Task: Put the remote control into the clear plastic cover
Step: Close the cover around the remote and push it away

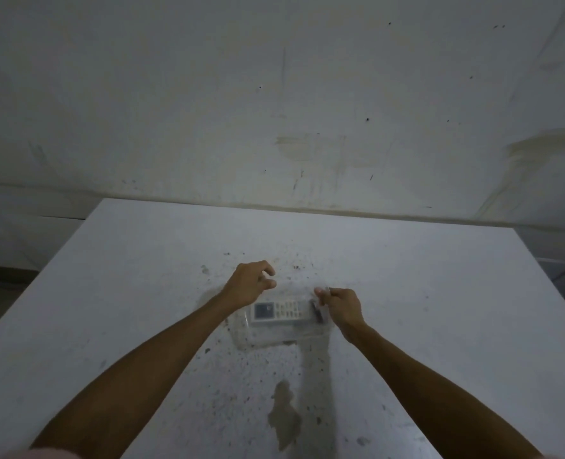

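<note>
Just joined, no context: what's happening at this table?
A person is fitting a remote control into a clear plastic cover on a stained white table. The remote lies flat, screen end to the left, and seems to sit inside the cover already. The right hand pinches something at the remote's right end, probably the cover's edge. The left hand hovers open by the left end, holding nothing.

left hand (252, 282) curled loose, right hand (340, 306) pinching
</note>
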